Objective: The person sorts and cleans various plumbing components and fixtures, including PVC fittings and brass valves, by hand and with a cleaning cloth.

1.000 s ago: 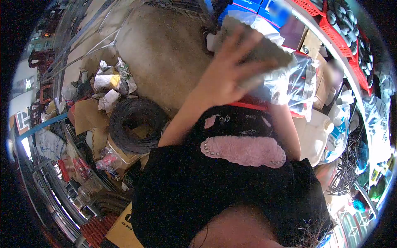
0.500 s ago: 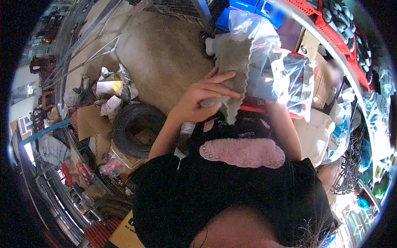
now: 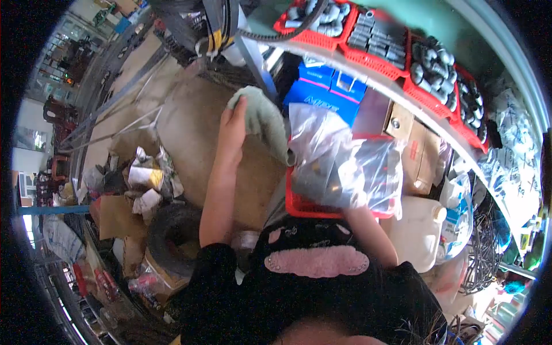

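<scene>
My left hand [image 3: 232, 135] is raised on the left, its fingers closed round a grey-green cloth [image 3: 265, 118]. The cloth hangs down to the right, and its lower end reaches the left rim of a red plastic basket [image 3: 310, 211]. Over the basket lie clear plastic bags [image 3: 371, 167] with grey contents that I cannot make out. My right forearm [image 3: 371, 233] reaches up to the basket's front edge. My right hand [image 3: 353, 199] is at the plastic there, washed out by glare, with its fingers hidden.
Red baskets of grey pipe fittings [image 3: 434, 69] line a shelf at upper right. Blue boxes [image 3: 322, 95] and cardboard boxes [image 3: 422, 158] stand below it. A white jug [image 3: 417, 230] is at right. On the left are a dark wire coil [image 3: 178, 236] and crumpled packaging [image 3: 146, 175].
My left hand has swung up and left with the cloth, away from the plastic bags. The view has shifted, showing more of the shelf. My right hand stays by the basket.
</scene>
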`<state>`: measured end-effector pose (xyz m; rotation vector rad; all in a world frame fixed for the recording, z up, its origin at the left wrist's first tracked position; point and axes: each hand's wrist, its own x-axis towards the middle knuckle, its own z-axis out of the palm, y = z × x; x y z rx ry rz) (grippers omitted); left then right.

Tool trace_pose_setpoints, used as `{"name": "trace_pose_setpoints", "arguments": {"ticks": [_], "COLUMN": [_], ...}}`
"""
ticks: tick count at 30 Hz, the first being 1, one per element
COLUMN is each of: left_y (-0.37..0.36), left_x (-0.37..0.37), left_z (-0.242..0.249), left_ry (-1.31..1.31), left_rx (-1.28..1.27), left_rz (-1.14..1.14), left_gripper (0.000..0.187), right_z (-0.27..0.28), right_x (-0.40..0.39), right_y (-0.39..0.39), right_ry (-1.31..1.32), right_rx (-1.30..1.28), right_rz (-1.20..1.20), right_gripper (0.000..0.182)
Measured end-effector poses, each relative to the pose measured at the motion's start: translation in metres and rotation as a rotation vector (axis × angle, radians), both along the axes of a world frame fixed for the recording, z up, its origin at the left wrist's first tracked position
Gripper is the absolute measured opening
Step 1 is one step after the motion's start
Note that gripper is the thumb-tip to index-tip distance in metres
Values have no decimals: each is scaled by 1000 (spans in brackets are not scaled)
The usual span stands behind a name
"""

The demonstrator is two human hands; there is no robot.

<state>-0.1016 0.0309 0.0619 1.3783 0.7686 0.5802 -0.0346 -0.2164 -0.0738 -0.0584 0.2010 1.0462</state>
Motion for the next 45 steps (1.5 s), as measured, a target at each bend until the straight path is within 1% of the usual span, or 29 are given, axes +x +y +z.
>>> {"name": "trace_pose_setpoints", "arguments": {"ticks": [3, 4, 6, 8, 9, 10, 14, 15, 16, 18, 20, 21, 22, 23, 24, 26, 28, 29, 30, 32, 33, 35, 36, 38, 39, 40, 41, 42, 45], "left_y": [13, 33, 19, 19, 27, 24, 7, 13, 16, 17, 27, 30, 16, 19, 23, 17, 12, 11, 7, -18, -25, -36, -38, -44, -45, -47, -49, -54, -62], "left_x": [64, 94, 134, 178, 207, 225, 289, 315, 336, 357, 375, 372, 339, 322, 306, 241, 165, 129, 98, 36, 11, -19, -30, -43, -50, -55, -60, -60, -50], "left_z": [3, -20, -8, -14, -28, -27, -14, -26, -31, -31, -43, -43, -16, -16, -19, -24, -34, -44, -56, -69, -80, -88, -88, -103, -129, -135, -141, -130, -105], "left_ry": [-78, -71, -123, -112, -165, -197, -175, -162, -131, -119, -164, -170, -67, -176, -280, -396, -235, -181, -137, 5, 113, 279, 336, 373, 358, 296, 235, 128, 94], "left_rx": [-6, 84, -12, -22, -59, -74, 106, 177, 242, 495, 667, 766, 928, 767, 599, 645, 371, 276, 192, 197, 176, 57, -41, -126, -113, -93, -73, -41, 47], "left_rz": [-160, -232, -305, -352, -437, -487, -503, -466, -429, -307, -209, -142, -136, -290, -437, -537, -674, -678, -681, -668, -684, -786, -872, -931, -904, -879, -855, -831, -774], "left_gripper": [32, 30, 29, 29, 28, 27, 25, 25, 27, 36, 48, 55, 49, 48, 47, 40, 32, 28, 24, 32, 38, 48, 51, 55, 56, 57, 58, 60, 74], "right_z": [-21, -26, -28, -5, -5, -4, -2, 7, 4, -5, -3, -1, -2, -7, 15, -8, -5, 12, 6, -8, -7, -6, -1, 9, 13, 18, 23, 31, 55], "right_x": [3, 4, 4, -1, 2, 5, 9, 9, 12, 14, 15, 16, 16, 17, 19, 16, 17, 16, 17, 16, 14, 10, 5, -4, -4, -5, -5, -4, 12], "right_y": [-3, -3, -5, -5, -6, -6, -8, -6, -6, -5, -3, -3, -5, -4, -2, -4, -5, 1, 2, 0, -2, 1, 1, 1, -1, -4, -7, -15, -57], "right_ry": [47, 54, 43, -118, -35, 13, 111, 130, 128, 134, 100, 87, 80, 76, 136, 54, 125, 118, 129, 151, 144, 227, 64, -256, -119, 18, -44, -160, -528], "right_rx": [33, 38, 27, -80, -38, 6, 175, 164, 137, 86, 58, 40, 18, 113, 68, 102, 35, 25, 1, -46, -59, 47, -116, -493, -399, -304, -338, -414, -708], "right_rz": [13, 13, 2, -78, -72, -69, -53, -59, -55, -46, -54, -55, -55, -77, -72, -39, 28, -8, 2, 19, 77, 157, 124, 115, 121, 129, 140, 131, 31], "right_gripper": [52, 52, 52, 50, 50, 50, 49, 49, 49, 49, 49, 49, 49, 49, 49, 49, 49, 48, 48, 48, 45, 41, 39, 36, 35, 34, 35, 36, 38]}}
